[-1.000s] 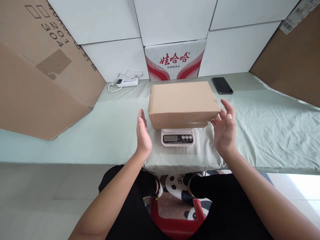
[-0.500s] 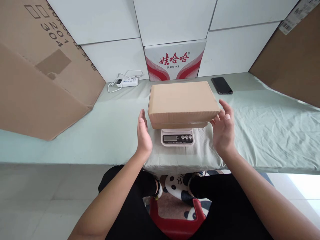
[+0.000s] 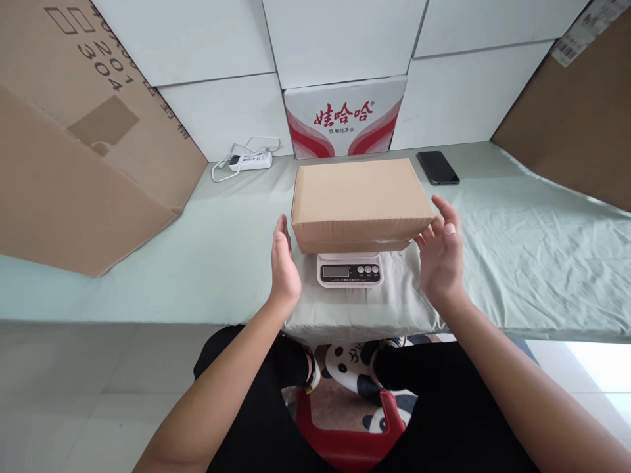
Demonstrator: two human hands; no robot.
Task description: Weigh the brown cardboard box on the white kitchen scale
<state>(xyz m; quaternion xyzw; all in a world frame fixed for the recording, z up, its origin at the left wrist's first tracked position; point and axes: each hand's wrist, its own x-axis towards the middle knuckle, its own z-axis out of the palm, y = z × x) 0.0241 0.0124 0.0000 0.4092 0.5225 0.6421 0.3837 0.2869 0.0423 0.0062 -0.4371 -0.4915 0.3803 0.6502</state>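
A closed brown cardboard box (image 3: 362, 194) rests on a small white digital kitchen scale (image 3: 350, 279). The box hides the scale's platform; the scale's display and buttons show in front of it. My left hand (image 3: 284, 263) is upright beside the box's left side, a small gap between them, its fingers stretched out. On the other side, my right hand (image 3: 442, 253) is open at the box's front right corner. Its fingers are spread and partly curved, and whether they touch the cardboard I cannot tell.
Behind the box stands a white carton with red print (image 3: 345, 121). A black phone (image 3: 438, 168) lies at the back right, a white power strip with cable (image 3: 250, 160) at the back left. Large cardboard boxes flank the cloth-covered table (image 3: 221, 263).
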